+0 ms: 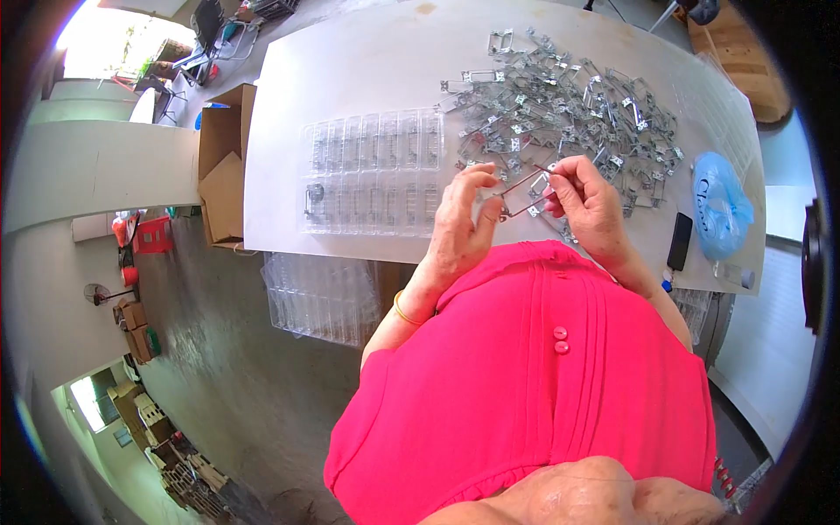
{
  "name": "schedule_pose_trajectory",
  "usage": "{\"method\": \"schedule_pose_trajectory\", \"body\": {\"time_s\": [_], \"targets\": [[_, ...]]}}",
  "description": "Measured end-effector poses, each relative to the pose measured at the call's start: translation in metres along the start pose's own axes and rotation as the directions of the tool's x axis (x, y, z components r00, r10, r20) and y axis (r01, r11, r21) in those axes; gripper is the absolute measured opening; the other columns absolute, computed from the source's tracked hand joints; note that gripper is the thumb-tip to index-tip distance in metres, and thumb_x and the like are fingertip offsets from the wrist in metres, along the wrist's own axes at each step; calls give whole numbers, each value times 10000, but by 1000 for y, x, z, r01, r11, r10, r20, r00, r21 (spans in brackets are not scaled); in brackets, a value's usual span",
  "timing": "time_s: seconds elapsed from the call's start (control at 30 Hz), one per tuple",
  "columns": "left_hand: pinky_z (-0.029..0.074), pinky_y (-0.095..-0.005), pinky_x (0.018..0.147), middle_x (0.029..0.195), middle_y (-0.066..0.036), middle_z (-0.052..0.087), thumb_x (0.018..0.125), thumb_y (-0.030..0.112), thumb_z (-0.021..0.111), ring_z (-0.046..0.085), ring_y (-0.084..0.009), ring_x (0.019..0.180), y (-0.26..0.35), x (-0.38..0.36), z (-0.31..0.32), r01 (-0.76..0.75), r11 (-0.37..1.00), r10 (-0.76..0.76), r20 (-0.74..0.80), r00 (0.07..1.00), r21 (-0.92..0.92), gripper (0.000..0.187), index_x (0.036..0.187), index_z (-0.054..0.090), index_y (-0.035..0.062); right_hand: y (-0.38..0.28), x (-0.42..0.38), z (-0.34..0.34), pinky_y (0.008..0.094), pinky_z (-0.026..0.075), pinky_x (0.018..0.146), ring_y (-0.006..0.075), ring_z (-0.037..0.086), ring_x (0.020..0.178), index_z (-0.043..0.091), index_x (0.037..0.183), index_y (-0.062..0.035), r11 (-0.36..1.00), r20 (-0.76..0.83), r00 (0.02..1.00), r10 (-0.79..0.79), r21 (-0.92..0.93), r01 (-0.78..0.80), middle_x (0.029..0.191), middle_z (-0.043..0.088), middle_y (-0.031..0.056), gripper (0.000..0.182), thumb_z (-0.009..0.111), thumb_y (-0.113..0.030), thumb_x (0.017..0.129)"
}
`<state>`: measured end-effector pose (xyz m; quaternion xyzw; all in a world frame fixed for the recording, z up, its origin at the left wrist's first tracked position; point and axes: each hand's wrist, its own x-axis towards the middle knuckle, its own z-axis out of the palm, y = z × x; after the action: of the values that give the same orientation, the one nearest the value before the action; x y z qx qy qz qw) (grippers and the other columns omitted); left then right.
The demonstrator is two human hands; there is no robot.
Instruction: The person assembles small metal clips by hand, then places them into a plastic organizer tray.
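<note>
Between my two hands is a thin metal bracket (525,194), held above the table's front edge. My left hand (464,214) has its thumb and fingers at the bracket's left end. My right hand (586,203) pinches its right end. Behind my hands lies a large tangled pile of similar metal brackets (569,105). To the left, a clear plastic tray (376,171) with rows of compartments lies flat. One metal piece (313,199) shows at the tray's lower left. What the other compartments hold is hard to make out.
On the white table (350,70), a black phone (679,241), a blue plastic bag (722,206) and a clear bottle (733,275) stand at the right. A cardboard box (223,171) is beyond the left edge. Stacked clear trays (322,296) sit below the front edge.
</note>
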<state>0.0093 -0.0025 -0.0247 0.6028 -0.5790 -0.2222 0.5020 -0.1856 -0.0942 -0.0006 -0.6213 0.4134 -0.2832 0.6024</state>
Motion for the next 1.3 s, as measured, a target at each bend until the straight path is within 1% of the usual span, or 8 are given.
{"method": "schedule_pose_trajectory", "body": {"time_s": [0.17,0.3,0.43,0.6,0.67,0.73,1.03,1.3], "targets": [[510,-317,753,948,-80,675,933,98,677,628,-160,841,-12,-10,-22,153,988,-153,58,987,-10,179,1083,618,21,0,-2,14,238,534,679,65,618,740,565,1079,-36,998,-20,999,-44,-34,43,854,657,24,85,564,-108,1033],[484,-309,642,920,-58,674,895,118,722,621,-144,827,-13,-19,-27,166,984,-157,134,979,-59,211,1067,620,52,4,0,26,234,536,683,63,618,746,563,1074,-35,994,-39,996,-84,-69,81,854,649,26,60,556,-71,1027],[501,-305,656,892,-75,680,894,93,714,663,-153,799,-16,-21,-40,293,938,-273,129,953,-183,204,1069,621,48,9,1,33,238,537,685,70,619,745,563,1068,-34,990,18,992,-121,-71,122,857,649,31,57,555,-75,1030],[524,-293,694,856,-90,694,899,30,688,679,-143,810,-31,-27,-48,98,980,-68,175,982,-173,168,1055,627,26,12,4,45,248,539,684,80,621,742,564,1066,-37,992,47,994,-103,-65,106,865,648,35,58,552,-86,1036],[527,-285,700,876,-76,692,903,11,678,670,-126,802,-33,-29,-51,147,965,-105,195,975,-217,144,1037,627,12,12,6,48,248,540,681,81,623,740,565,1069,-37,991,68,992,-109,-68,113,875,651,39,57,549,-80,1036],[534,-281,704,900,-74,690,916,17,671,663,-123,793,-36,-29,-53,426,795,-308,319,896,-431,138,1042,621,-8,13,7,51,250,542,677,84,627,741,567,1077,-38,989,68,992,-108,-96,114,881,654,44,56,549,-67,1033],[542,-274,739,902,-69,687,940,16,651,656,-120,802,-47,-26,-66,527,571,-313,426,849,-629,123,1049,624,-34,13,15,61,260,544,680,96,647,749,572,1092,-42,945,94,965,-245,-198,259,876,663,44,74,565,-37,1019],[534,-257,732,865,-40,703,926,19,665,659,-96,784,-45,-24,-73,437,789,-280,381,881,-432,82,1003,687,0,18,24,65,255,528,738,97,631,861,599,1116,-43,956,72,957,-280,-65,285,1088,651,83,104,573,-37,1015]]}}
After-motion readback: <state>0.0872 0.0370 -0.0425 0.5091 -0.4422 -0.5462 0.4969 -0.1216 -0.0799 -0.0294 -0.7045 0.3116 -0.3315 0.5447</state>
